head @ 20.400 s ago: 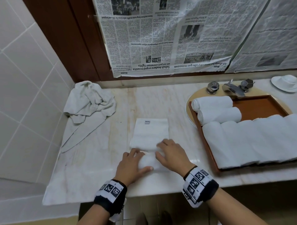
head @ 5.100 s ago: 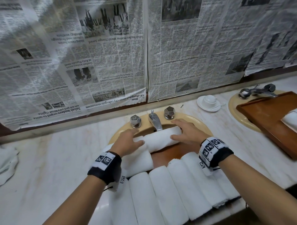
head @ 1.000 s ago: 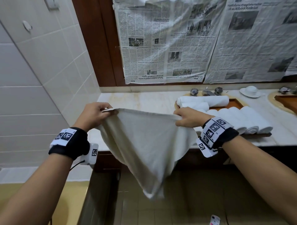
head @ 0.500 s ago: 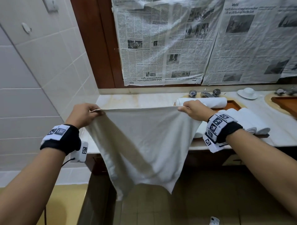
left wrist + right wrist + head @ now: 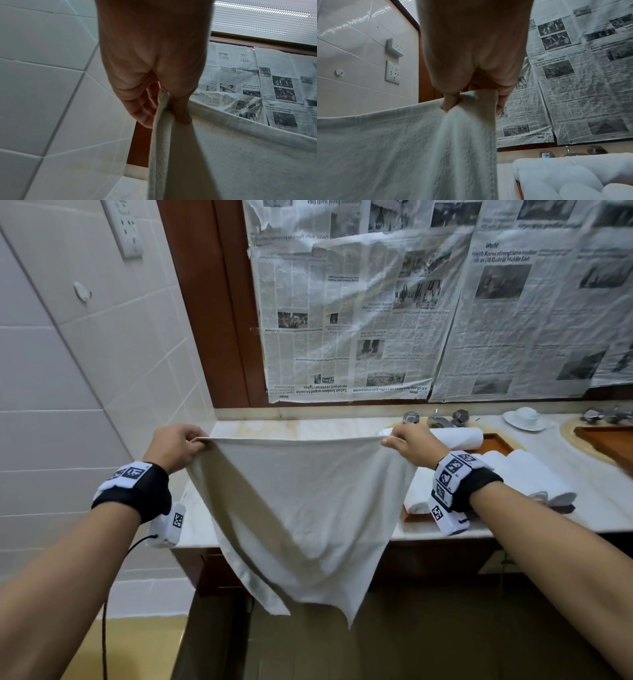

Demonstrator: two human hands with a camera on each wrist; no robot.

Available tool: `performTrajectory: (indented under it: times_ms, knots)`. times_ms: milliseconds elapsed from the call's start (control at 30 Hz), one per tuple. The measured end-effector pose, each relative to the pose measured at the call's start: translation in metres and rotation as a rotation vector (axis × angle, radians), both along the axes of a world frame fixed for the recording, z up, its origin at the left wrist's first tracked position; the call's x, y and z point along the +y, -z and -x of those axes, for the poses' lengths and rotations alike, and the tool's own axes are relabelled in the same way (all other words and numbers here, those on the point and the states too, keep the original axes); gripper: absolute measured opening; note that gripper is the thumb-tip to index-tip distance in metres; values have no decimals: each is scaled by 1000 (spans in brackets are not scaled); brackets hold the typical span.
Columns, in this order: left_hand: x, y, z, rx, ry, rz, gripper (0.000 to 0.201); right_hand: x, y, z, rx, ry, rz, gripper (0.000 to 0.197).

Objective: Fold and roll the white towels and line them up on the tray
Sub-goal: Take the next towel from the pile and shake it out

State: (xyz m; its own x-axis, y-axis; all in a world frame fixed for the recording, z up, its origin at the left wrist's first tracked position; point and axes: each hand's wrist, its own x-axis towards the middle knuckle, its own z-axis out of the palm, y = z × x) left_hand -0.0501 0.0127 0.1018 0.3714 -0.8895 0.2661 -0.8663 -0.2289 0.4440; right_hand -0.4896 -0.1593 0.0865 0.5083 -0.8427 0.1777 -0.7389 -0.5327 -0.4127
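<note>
A white towel (image 5: pixel 301 518) hangs unfolded in the air in front of the counter, its top edge pulled taut between my hands. My left hand (image 5: pixel 178 445) pinches the top left corner (image 5: pixel 163 102). My right hand (image 5: pixel 406 441) pinches the top right corner (image 5: pixel 476 97). The towel's lower corners dangle below the counter's front edge. On the right, the wooden tray (image 5: pixel 493 441) sits over the sink with several rolled white towels (image 5: pixel 524 470) lined up on it; these rolls (image 5: pixel 573 175) also show in the right wrist view.
The marble counter (image 5: pixel 308 428) runs behind the towel, with a tiled wall (image 5: pixel 68 378) at its left end. Newspaper (image 5: pixel 411 313) covers the mirror. A tap (image 5: pixel 436 419), a white cup and saucer (image 5: pixel 524 417) and a second wooden tray (image 5: pixel 609 440) lie further right.
My hands have drawn further apart, pulling the towel's top edge straight. The towel now hangs flatter, with its lower corners more even.
</note>
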Motion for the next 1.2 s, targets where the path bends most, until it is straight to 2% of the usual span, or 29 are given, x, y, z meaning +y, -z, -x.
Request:
performTrajectory:
  times_ms: [100,233,367,533,667,767,967,1200]
  knots:
    - [2,2,-6,10,-12,11,11,1,0,-1,-23,9,0,41]
    - [3,6,-11,39,-24,33,18,3,-7,-4,16,3,-38,16]
    - [6,5,-17,104,-66,4,22,2,-8,-4,27,-11,-80,9]
    - [5,6,-26,116,-55,46,22,3,-15,-5,-13,16,-20,23]
    - [1,12,-38,295,-49,63,19,2,-13,-3,-45,19,-68,27]
    - [3,14,-48,363,-48,92,4,-1,-11,-1,-75,-9,-128,23]
    - [3,17,-55,294,-45,137,7,-9,-18,3,-88,-65,-212,9]
    - [-10,-18,-59,270,-42,248,7,-22,-48,2,-201,20,-51,4]
